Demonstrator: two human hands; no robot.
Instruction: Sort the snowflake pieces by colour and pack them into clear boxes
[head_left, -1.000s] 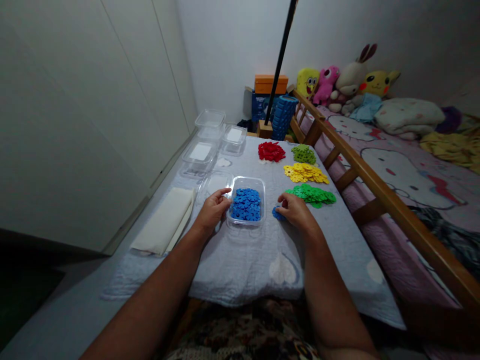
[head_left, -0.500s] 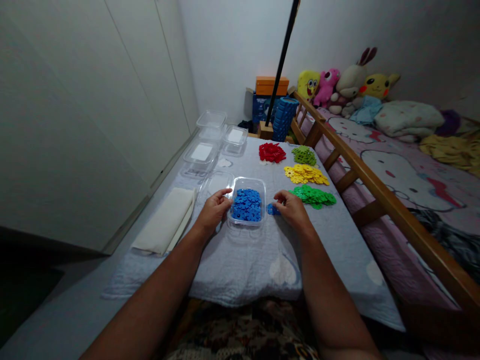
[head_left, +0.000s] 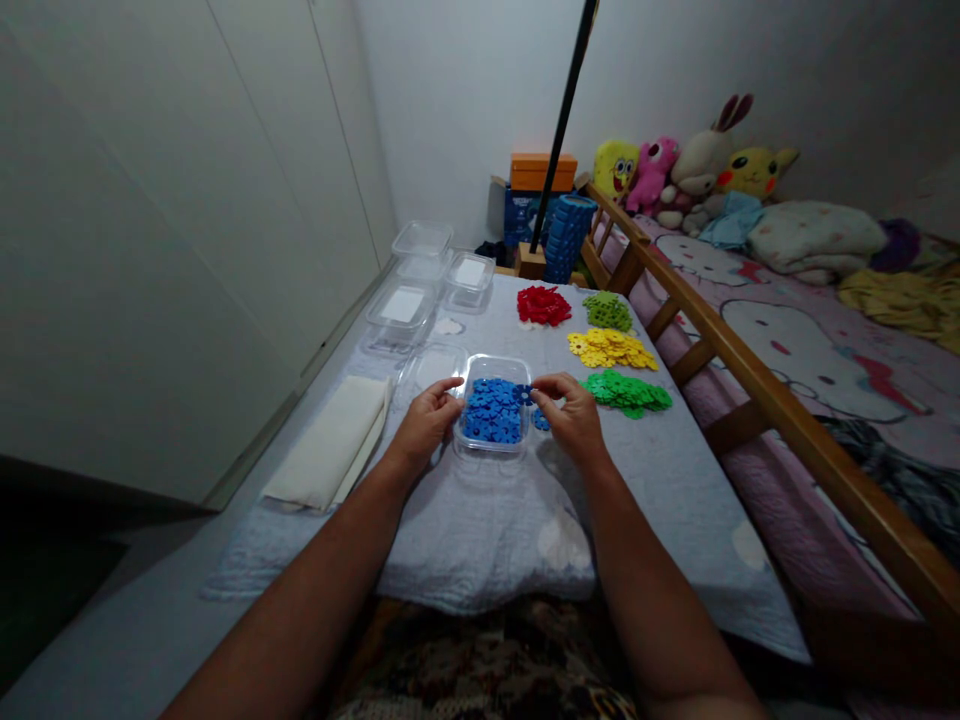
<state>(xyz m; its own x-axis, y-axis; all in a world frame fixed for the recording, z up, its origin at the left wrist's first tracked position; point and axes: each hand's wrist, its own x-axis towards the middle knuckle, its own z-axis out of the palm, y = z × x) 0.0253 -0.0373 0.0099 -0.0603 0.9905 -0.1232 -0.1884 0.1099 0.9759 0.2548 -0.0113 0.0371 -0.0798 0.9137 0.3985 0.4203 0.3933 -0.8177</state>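
Note:
A clear plastic container stands in front of me, holding a heap of blue flower-shaped plastic pieces. Curled at its left wall is my left hand, thumb and forefinger closed on that side. My right hand pinches one blue flower-shaped piece at the container's right rim. Below those fingers, another blue piece lies on the cloth just outside the container. A clear lid lies flat to the left, partly behind my left hand.
Piles of red, light green, yellow and green pieces lie along the right. More clear containers stand at the back left. A folded beige cloth lies left. A wooden bed rail borders the table's right side.
My right hand has lifted a blue piece from the cloth and brought it up and left to the container's right rim. My left hand has stayed at the container's left side.

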